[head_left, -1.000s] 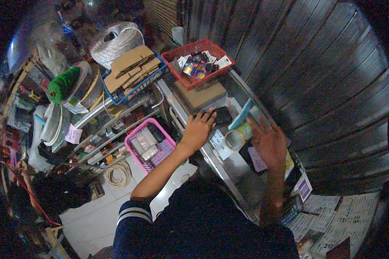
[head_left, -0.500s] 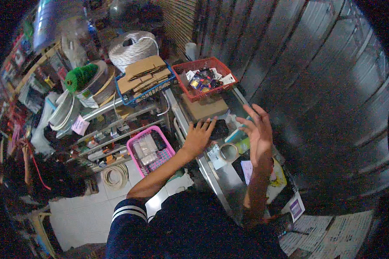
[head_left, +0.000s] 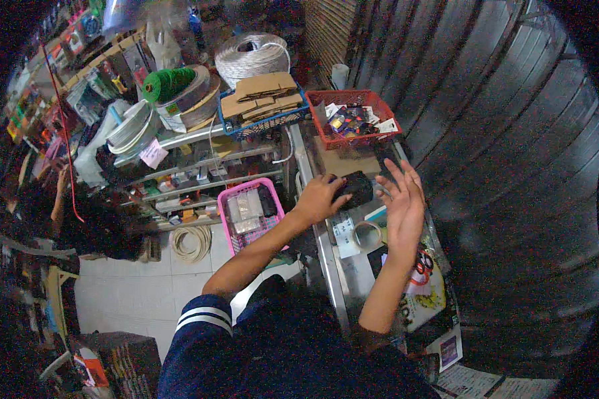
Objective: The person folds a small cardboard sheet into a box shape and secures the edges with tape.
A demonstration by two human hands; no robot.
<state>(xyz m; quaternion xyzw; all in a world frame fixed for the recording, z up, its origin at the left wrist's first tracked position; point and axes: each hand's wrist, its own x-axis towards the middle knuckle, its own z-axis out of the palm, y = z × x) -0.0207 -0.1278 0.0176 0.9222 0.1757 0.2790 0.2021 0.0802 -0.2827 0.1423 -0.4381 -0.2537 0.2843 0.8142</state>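
Observation:
My left hand (head_left: pixel 318 198) reaches over the glass counter (head_left: pixel 336 279), thumb and fingers closed at the left edge of a dark, block-like black object (head_left: pixel 358 188). Too little detail shows to tell what kind of thing it is. To its right, my right hand (head_left: pixel 404 213) is raised above the counter, fingers apart and holding nothing. Below and between the hands lies a roll of tape (head_left: pixel 367 234), beside a white paper label (head_left: pixel 345 237). Behind the black object is a flat brown cardboard piece (head_left: pixel 346 161).
Farther back stand a red basket (head_left: pixel 326 137) of small packets and a blue basket (head_left: pixel 263 131) of folded cardboard. A pink basket (head_left: pixel 225 219) is left of my arm. Red-handled scissors (head_left: pixel 422 267) lie right. Another person's arm (head_left: pixel 60 196) shows far left, near a red cord (head_left: pixel 66 143).
The view has shifted, so most things sit farther right. My left hand's fingers, spread over the black object before, now close at its edge. My right hand stays raised and open.

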